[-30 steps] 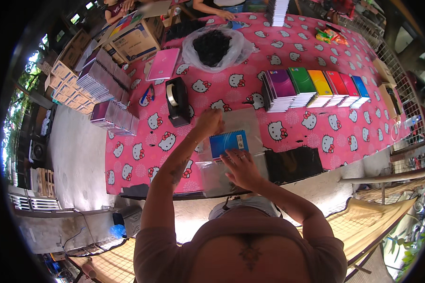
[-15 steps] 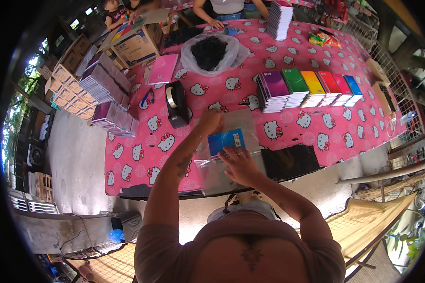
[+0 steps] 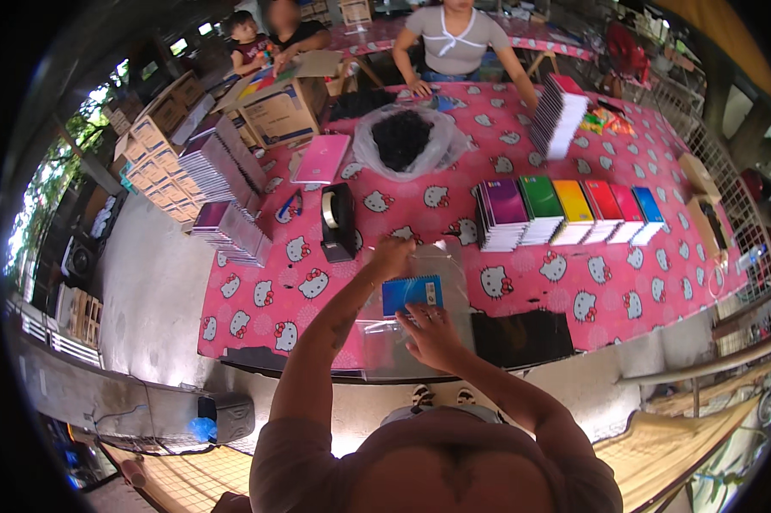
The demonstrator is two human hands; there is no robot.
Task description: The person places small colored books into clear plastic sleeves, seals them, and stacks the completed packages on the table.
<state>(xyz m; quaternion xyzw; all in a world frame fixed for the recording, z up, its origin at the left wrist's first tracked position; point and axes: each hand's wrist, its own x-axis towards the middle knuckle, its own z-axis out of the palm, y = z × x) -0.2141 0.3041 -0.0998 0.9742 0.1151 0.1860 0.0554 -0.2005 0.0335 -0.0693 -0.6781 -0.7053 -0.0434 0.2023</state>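
The blue notebook [image 3: 409,292] sits on clear plastic [image 3: 395,350], seemingly not folded over yet. The right hand [image 3: 432,332] spreads at five o'clock; the left hand [image 3: 393,256] curls at eleven, can't tell if pinching.

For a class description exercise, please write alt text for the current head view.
A person's right hand rests on a small blue spiral-bound notebook lying on clear plastic; their left hand is just beyond the notebook's top edge. To the left stands a black tape dispenser; to the right, six colourful notebook stacks line a pink, cat-patterned tablecloth.
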